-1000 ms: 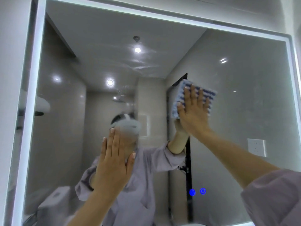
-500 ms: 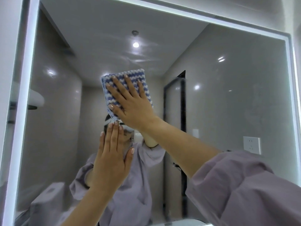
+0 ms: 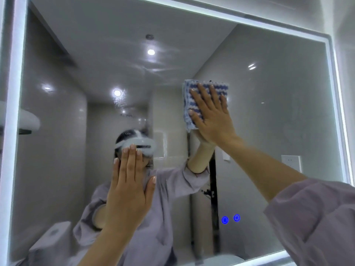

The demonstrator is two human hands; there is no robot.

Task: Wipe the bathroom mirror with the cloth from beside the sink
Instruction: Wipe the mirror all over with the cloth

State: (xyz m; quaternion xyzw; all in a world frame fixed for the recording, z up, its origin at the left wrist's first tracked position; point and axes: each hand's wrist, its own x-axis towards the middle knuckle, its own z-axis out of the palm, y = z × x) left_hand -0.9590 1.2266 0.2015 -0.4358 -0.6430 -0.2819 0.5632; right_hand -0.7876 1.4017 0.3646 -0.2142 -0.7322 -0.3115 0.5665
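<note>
Right hand (image 3: 211, 120), fingers straight and spread, presses the blue-and-white cloth (image 3: 187, 100) flat against the mirror (image 3: 278, 93), at about 1 o'clock from the glass centre. Left hand (image 3: 128, 189), fingers straight and close together, lies flat against the glass at 7 o'clock, well apart from the cloth. Two blue lit buttons (image 3: 224, 220) glow at 5 o'clock. A lit frame (image 3: 13, 131) borders the glass.

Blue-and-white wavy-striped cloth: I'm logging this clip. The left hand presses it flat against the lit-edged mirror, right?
No. The head view shows the right hand presses the blue-and-white wavy-striped cloth flat against the lit-edged mirror; the left hand holds nothing.
</note>
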